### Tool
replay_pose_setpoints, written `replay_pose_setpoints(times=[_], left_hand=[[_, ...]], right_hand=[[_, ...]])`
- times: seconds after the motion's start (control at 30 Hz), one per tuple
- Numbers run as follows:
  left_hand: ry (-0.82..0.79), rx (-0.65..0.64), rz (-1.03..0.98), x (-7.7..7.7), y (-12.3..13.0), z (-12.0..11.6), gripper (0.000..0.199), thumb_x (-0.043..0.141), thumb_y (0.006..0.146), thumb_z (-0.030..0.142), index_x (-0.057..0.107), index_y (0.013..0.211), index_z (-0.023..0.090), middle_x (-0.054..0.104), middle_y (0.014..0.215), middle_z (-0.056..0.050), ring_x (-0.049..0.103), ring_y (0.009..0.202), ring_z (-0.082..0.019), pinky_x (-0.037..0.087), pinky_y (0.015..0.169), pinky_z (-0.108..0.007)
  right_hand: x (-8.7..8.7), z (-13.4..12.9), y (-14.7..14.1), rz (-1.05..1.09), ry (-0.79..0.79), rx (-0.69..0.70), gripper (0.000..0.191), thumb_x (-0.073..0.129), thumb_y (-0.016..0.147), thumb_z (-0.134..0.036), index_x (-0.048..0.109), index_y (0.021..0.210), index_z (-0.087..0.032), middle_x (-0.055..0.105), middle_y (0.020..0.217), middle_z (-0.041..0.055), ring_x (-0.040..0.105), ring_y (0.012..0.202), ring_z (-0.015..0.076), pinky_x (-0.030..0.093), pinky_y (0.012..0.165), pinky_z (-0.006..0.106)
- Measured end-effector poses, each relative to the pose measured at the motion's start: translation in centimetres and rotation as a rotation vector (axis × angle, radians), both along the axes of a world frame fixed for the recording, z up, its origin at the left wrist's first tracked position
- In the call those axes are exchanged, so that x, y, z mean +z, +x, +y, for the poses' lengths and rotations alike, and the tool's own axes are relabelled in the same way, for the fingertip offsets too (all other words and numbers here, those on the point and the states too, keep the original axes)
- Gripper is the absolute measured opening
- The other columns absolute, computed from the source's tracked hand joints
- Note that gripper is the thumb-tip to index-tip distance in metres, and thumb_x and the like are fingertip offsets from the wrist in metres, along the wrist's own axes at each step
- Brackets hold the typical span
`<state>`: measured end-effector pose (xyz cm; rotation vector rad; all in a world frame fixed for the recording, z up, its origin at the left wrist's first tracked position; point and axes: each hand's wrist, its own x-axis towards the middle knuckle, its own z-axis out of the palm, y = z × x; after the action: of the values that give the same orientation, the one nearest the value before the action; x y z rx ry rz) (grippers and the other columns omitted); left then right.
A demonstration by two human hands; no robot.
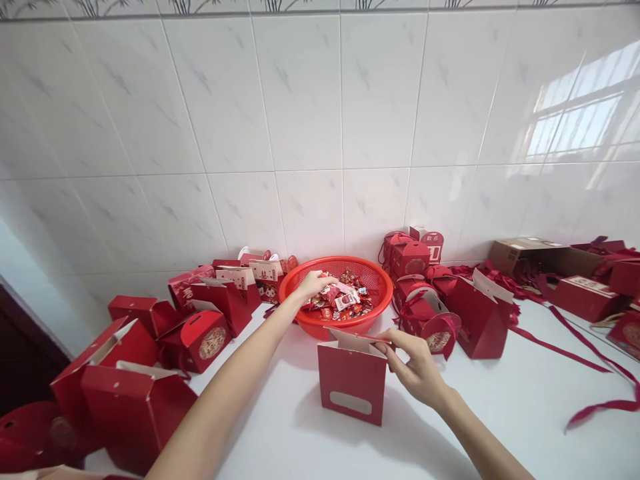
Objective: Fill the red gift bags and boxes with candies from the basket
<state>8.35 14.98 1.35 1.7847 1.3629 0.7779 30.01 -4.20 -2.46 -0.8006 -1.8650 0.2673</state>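
My left hand (314, 285) reaches into a red plastic basket (334, 327), its fingers bent over wrapped candies (350, 303); what its fingertips hold, if anything, is hidden. Nearer to me, a red paper box (352, 377) stands upright on the white table with its top open and a pale oval window low on the front. The thumb and fingers of my right hand (407, 363) pinch the top right edge of this box.
Red gift boxes (203, 333) crowd the left side. More boxes (415, 257) and an open red bag (483, 317) stand right of the basket. Dark red ribbons (560, 347) trail across the right, near a cardboard box (530, 250). A tiled wall (310, 100) rises behind.
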Motion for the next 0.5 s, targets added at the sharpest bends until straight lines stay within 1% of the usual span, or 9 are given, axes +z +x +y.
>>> replay_pose_setpoints(times=[0.1, 0.23, 0.3, 0.37, 0.43, 0.5], left_hand=[[0.096, 0.072, 0.116, 0.1, -0.2, 0.5, 0.032, 0.064, 0.073, 0.039, 0.042, 0.060, 0.021, 0.044, 0.054, 0.005, 0.045, 0.054, -0.011, 0.029, 0.049, -0.022], [0.140, 0.052, 0.376, 0.5, -0.6, 1.2, 0.026, 0.066, 0.068, 0.028, 0.045, 0.057, 0.019, 0.048, 0.052, 0.003, 0.049, 0.056, -0.013, 0.030, 0.049, -0.023], [0.126, 0.019, 0.522, 0.7, -0.8, 1.7, 0.022, 0.069, 0.063, 0.024, 0.050, 0.055, 0.018, 0.050, 0.050, 0.003, 0.052, 0.058, -0.014, 0.032, 0.049, -0.022], [0.083, -0.042, 0.650, 0.6, -0.9, 2.0, 0.018, 0.072, 0.058, 0.019, 0.055, 0.054, 0.017, 0.055, 0.052, 0.002, 0.056, 0.061, -0.015, 0.036, 0.051, -0.021], [0.033, -0.124, 0.747, 0.4, -1.0, 2.3, 0.012, 0.074, 0.054, 0.016, 0.062, 0.057, 0.017, 0.062, 0.057, 0.001, 0.060, 0.065, -0.016, 0.041, 0.055, -0.020], [0.004, -0.196, 0.818, 0.1, -1.2, 2.4, 0.013, 0.076, 0.053, 0.015, 0.069, 0.064, 0.018, 0.070, 0.068, 0.000, 0.064, 0.072, -0.017, 0.045, 0.060, -0.020]], right_hand=[[0.1, 0.0, 0.0, 0.012, -0.002, 0.024, 0.024, 0.046, 0.100, -0.025, 0.062, 0.084, -0.019, 0.060, 0.067, -0.0005, 0.049, 0.053, 0.0104, 0.040, 0.051, 0.021], [0.0, 0.0, 0.0, 0.011, -0.017, 0.027, 0.024, 0.045, 0.101, -0.026, 0.063, 0.086, -0.019, 0.059, 0.067, -0.0003, 0.048, 0.054, 0.0104, 0.040, 0.050, 0.021], [-0.1, 0.1, 0.0, 0.007, -0.026, 0.029, 0.024, 0.044, 0.101, -0.027, 0.062, 0.087, -0.019, 0.059, 0.067, -0.0003, 0.047, 0.054, 0.0103, 0.040, 0.051, 0.020], [-0.3, 0.1, 0.1, 0.000, -0.034, 0.024, 0.024, 0.044, 0.101, -0.026, 0.060, 0.085, -0.019, 0.058, 0.067, -0.0004, 0.047, 0.054, 0.0100, 0.040, 0.051, 0.020], [-0.3, 0.2, 0.1, -0.011, -0.034, 0.015, 0.024, 0.044, 0.101, -0.025, 0.059, 0.084, -0.019, 0.057, 0.066, -0.0011, 0.047, 0.053, 0.0098, 0.039, 0.052, 0.020], [-0.3, 0.1, 0.2, -0.020, -0.024, 0.008, 0.024, 0.043, 0.101, -0.023, 0.059, 0.084, -0.019, 0.055, 0.064, -0.0020, 0.046, 0.052, 0.0094, 0.038, 0.052, 0.020]])
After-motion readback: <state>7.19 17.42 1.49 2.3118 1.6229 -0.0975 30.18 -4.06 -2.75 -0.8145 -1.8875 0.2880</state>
